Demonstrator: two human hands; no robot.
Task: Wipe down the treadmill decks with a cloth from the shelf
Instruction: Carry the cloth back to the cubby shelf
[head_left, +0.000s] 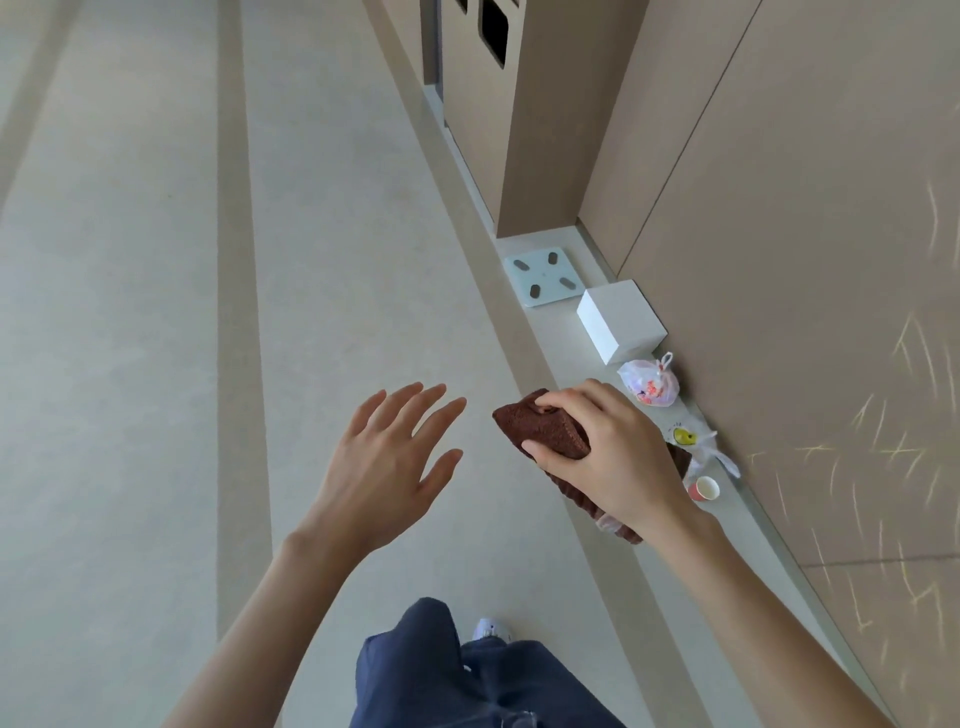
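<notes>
Pale floor (130, 312) with tan stripes, brown wall panels (779, 260) on the right, and a low ledge (566, 358) along them carrying a scale (541, 276), white box (621, 320), tied plastic bag (649, 384) and paper cup (704, 488). Right hand (608, 457) has its grip wrapped round the folded brown cloth (545, 428) above the ledge edge, probably ready to carry off. Left hand (384, 467) is empty, fingers spread. No treadmill in sight.

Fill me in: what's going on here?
A person's right hand grips a folded brown cloth over the low ledge by the wall. The left hand is open beside it, holding nothing. A scale, a white box, a tied plastic bag and a pink cup sit on the ledge.
</notes>
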